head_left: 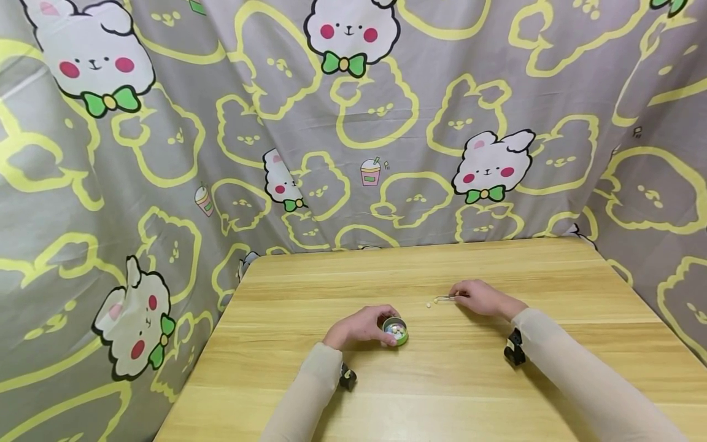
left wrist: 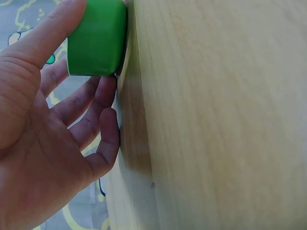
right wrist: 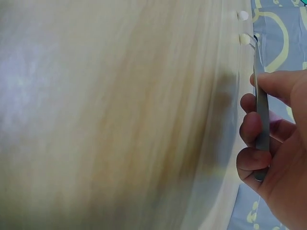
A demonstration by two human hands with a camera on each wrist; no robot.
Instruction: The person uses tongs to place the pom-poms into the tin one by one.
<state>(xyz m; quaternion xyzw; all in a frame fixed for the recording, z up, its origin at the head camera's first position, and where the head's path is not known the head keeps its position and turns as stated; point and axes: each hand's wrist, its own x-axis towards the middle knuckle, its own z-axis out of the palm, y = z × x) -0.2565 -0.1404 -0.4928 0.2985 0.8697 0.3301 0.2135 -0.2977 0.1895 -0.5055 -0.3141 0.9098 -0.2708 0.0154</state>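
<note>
My left hand (head_left: 361, 324) holds a small round green tin (head_left: 403, 338) between thumb and fingers. The tin stands upright on the table, with several small pale and coloured pieces inside; in the left wrist view its smooth green wall (left wrist: 98, 38) shows beside the thumb. Farther right, my right hand (head_left: 485, 299) grips metal tweezers (right wrist: 262, 112), thumb and curled fingers along the shaft. The tweezer tips point left and are right at a small yellowish piece (right wrist: 244, 39) on the wood. Close by lies a small white piece (right wrist: 243, 16), apart from the tips.
The wooden table (head_left: 442, 380) spreads under both hands. A grey curtain (head_left: 409, 123) with bear and rabbit drawings hangs behind it and along both sides. Each wrist wears a black camera, such as the right wrist's camera (head_left: 515, 348).
</note>
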